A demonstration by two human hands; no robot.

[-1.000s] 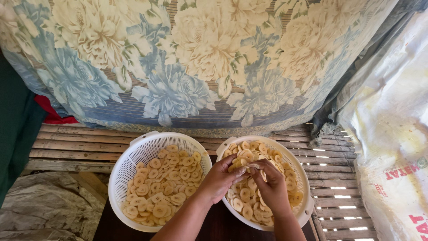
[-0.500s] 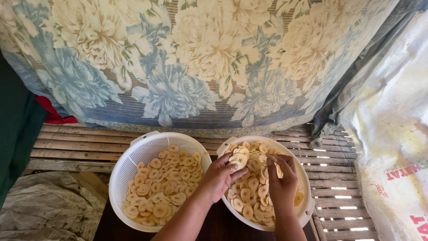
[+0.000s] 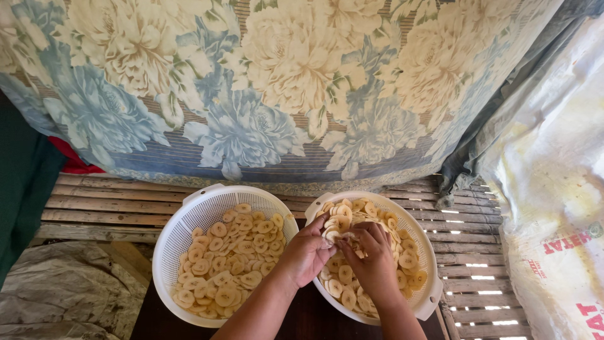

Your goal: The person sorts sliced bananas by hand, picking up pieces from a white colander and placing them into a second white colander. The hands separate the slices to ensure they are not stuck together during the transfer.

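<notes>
Banana slices, pale yellow and round, are stacked in a small clump pinched between both hands above the right white colander. The left hand closes its fingers around the left side of the clump, thumb on top. The right hand curls in from the right, its fingertips closed on the same clump, so that the two hands touch each other over the slices. Under them the right colander is full of more loose slices, spread up to its rim.

Just beside it on the left, with rims nearly touching, stands a second white colander, perforated like the first and holding a shallower layer of slices. Both colanders rest on a dark table at the near edge.

Beyond them runs a floor of bamboo slats, with light showing through the gaps on the right. A large floral cloth in cream and blue hangs across the far side. At the right lies a white woven sack with red printing; at the near left lies crumpled grey sheeting.
</notes>
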